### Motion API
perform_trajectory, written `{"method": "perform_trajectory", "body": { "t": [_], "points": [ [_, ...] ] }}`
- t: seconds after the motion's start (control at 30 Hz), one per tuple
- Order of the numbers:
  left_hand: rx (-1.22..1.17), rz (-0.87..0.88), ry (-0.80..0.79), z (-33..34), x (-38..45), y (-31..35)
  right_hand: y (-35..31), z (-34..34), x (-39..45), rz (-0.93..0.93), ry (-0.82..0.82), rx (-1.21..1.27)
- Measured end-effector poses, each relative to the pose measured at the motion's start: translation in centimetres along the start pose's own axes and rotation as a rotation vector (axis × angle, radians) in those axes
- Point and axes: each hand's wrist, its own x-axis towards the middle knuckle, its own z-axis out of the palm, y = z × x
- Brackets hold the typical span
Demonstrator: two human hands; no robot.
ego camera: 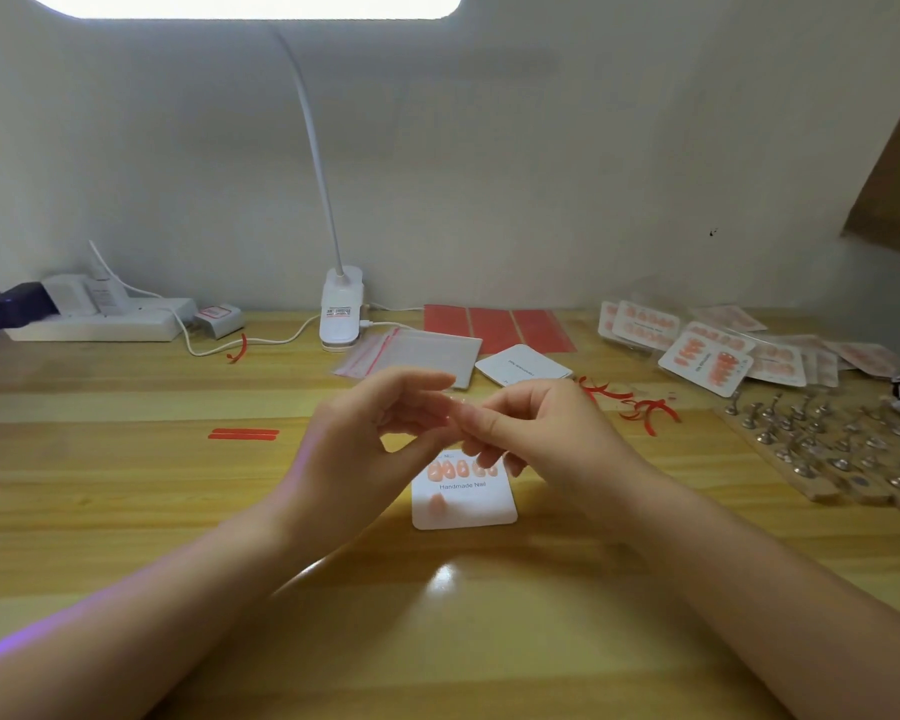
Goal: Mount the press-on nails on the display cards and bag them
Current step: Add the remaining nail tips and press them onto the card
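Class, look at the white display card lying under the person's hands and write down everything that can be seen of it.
The display card is a white, rounded-corner square that looks like thin card, lying flat on the wooden table in front of the person. "Handmade Nail" is printed across its middle. A row of peach press-on nails sits above the print, partly hidden by the fingers of the right hand. One more nail sits alone at the lower left; the rest of the lower half is bare. Whether the hands touch it cannot be told.

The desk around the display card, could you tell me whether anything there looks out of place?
Yes: curled red backing strips lie scattered right of the hands, one more by the lamp cable. They look like peeled litter.
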Motion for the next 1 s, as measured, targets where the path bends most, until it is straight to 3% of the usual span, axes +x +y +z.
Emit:
{"method": "perform_trajectory", "body": {
  "t": [0.17, 0.33, 0.43, 0.7, 1.0],
  "points": [
    [0.081, -0.060, 0.044, -0.1, -0.2, -0.5, 0.6, -1.8, 0.5, -0.030, 0.196, -0.154],
    [0.381, -0.185, 0.013, -0.3, -0.7, -1.6, 2.3, -3.1, 1.3, -0.142, 0.355, -0.366],
    [0.461, -0.281, 0.017, -0.2, -0.9, -2.1, 2.9, -3.3, 1.4, -0.152, 0.246, -0.503],
    [0.487, -0.319, -0.075, 0.2, -0.8, -2.1, 2.4, -2.7, 1.0, -0.070, -0.157, -1.048],
    [0.428, -0.349, -0.108, 0.4, -0.8, -1.7, 1.8, -2.6, 0.9, -0.021, -0.271, -1.021]
  ]
}}
